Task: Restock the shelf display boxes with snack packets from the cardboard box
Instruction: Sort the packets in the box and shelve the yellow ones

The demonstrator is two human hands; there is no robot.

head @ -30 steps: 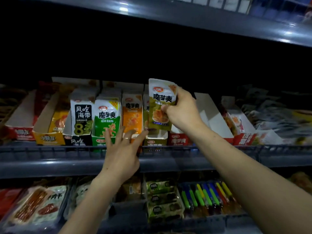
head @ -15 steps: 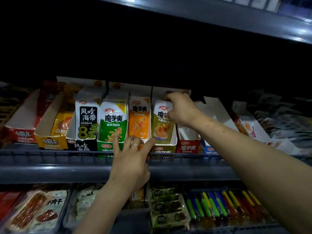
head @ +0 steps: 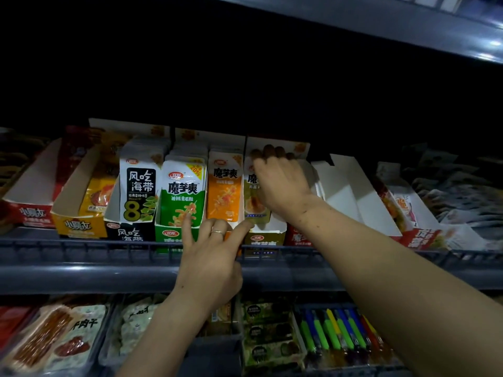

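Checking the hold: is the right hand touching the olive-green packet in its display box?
Touching. The head view shows the right hand lying over the olive-green packet, fingers curled over its top edge, no gap showing.

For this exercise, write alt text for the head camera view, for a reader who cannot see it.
A right hand pushes an olive snack packet into its display box on a shop shelf. The left hand rests open fingers on the neighbouring green packet and box fronts.
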